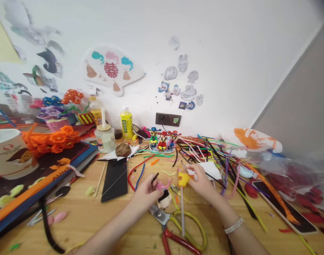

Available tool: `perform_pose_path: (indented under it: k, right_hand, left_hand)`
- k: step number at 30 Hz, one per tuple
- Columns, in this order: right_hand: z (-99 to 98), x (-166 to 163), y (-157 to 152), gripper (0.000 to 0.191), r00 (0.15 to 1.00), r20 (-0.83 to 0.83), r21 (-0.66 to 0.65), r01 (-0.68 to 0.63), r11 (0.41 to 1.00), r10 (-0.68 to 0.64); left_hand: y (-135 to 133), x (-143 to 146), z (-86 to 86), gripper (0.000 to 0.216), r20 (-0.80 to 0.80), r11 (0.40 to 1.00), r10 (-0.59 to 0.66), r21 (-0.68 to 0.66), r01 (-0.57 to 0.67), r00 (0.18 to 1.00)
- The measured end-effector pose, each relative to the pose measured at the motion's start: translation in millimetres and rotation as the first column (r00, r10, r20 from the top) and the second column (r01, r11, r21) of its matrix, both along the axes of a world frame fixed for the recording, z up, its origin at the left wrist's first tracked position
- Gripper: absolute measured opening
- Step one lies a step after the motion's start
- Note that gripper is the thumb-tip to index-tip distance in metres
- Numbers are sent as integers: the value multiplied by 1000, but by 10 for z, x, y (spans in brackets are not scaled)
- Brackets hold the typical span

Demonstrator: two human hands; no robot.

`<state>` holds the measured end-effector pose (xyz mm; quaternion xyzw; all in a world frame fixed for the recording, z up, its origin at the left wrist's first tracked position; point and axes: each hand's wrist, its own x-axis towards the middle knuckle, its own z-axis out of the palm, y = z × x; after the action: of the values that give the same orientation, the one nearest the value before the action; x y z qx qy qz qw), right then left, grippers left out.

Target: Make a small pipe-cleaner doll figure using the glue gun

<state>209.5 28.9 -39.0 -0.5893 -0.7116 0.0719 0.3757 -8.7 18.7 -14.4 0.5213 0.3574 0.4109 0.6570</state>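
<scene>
Pinched in the fingers of my left hand [147, 193] is a small pink pipe-cleaner figure [164, 185], with a short black strip poking up beside it. A black and cream fluffy piece [164, 201] shows just below those fingers; whether it is joined to the figure I cannot tell. My right hand [200, 180] grips a small yellow hot glue gun [183, 179], its nozzle pointing away from me. From its back a long whitish glue stick [182, 212] runs toward me over large scissors [166, 223] with red and yellow handles, which lie open under my hands.
Several finished figures [162, 141] stand on a tray at the wall. Loose pipe cleaners [204, 148] pile up at the right. A black phone [114, 180] lies left of my hands, near a candle jar [105, 138], a yellow bottle [126, 123] and a paper cup [13, 154].
</scene>
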Motion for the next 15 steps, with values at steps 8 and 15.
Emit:
perform_pose_path:
  k: [8, 15]
  right_hand:
    - [369, -509, -276, 7, 906, -287, -8, -328, 945, 312]
    - [310, -584, -308, 10, 906, -265, -43, -354, 934, 331]
  left_hand:
    - [-237, 77, -13, 12, -414, 953, -50, 253, 167, 909]
    - [-226, 40, -30, 9, -583, 904, 32, 362, 225, 812]
